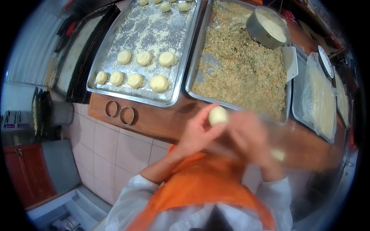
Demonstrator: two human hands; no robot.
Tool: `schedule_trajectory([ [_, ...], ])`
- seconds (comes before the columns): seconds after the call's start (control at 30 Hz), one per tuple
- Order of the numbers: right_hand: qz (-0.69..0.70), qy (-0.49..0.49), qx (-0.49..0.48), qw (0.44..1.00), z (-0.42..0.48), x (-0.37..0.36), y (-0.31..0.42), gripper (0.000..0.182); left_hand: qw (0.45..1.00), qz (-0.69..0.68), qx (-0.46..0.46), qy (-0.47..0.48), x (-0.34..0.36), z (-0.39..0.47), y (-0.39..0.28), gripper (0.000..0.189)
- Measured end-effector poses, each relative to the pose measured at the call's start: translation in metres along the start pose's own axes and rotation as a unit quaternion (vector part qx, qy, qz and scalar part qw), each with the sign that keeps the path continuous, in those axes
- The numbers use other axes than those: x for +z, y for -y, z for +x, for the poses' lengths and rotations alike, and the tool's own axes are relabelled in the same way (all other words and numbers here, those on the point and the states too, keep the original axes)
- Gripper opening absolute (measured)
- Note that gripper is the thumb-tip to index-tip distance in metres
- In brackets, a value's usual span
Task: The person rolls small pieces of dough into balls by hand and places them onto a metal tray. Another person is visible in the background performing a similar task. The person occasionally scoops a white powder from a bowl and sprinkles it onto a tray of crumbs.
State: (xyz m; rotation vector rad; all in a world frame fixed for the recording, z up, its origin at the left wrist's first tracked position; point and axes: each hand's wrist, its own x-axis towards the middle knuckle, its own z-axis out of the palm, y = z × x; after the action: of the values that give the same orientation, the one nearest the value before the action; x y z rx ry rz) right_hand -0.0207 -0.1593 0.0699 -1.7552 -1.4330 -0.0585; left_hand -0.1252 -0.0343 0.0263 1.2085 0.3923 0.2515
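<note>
A smooth, pale dough ball rests in my left hand, its fingers and thumb curled around it. My right hand is just beside the ball, too blurred to show its fingers or any hold. Both hands are over the table's front edge. Beyond them a metal tray carries a loose, crumbly mixture flecked with green and orange. To its left, another metal tray is dusted with pale crumbs and bears several flattened dough rounds. Near my right wrist lies a small pale piece, probably dough.
Two metal ring cutters lie at the wooden table's left front. A round metal container of pale crumbs and a white scraper sit in the mixture's tray. Plastic-covered pale sheets lie at right. Dark baking trays stand left.
</note>
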Motion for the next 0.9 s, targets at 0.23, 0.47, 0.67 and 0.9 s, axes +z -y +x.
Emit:
schedule_trajectory([
  [0.23,0.097,-0.023,-0.051,0.994,-0.010,-0.005,0.011,0.019,0.986,0.167,0.005,-0.003,-0.012,0.009,0.005,0.049],
  [0.47,0.207,-0.263,0.254,0.907,-0.059,-0.018,-0.026,0.022,0.774,0.603,0.190,-0.034,-0.073,-0.005,0.030,0.061],
  [0.67,0.341,-0.173,0.351,0.855,-0.080,0.011,-0.025,0.018,0.682,0.692,0.233,0.037,-0.093,-0.021,0.045,0.069],
  [0.9,0.365,-0.191,0.371,0.833,-0.080,0.012,-0.040,0.016,0.690,0.703,0.143,0.095,-0.077,-0.034,0.043,0.075],
])
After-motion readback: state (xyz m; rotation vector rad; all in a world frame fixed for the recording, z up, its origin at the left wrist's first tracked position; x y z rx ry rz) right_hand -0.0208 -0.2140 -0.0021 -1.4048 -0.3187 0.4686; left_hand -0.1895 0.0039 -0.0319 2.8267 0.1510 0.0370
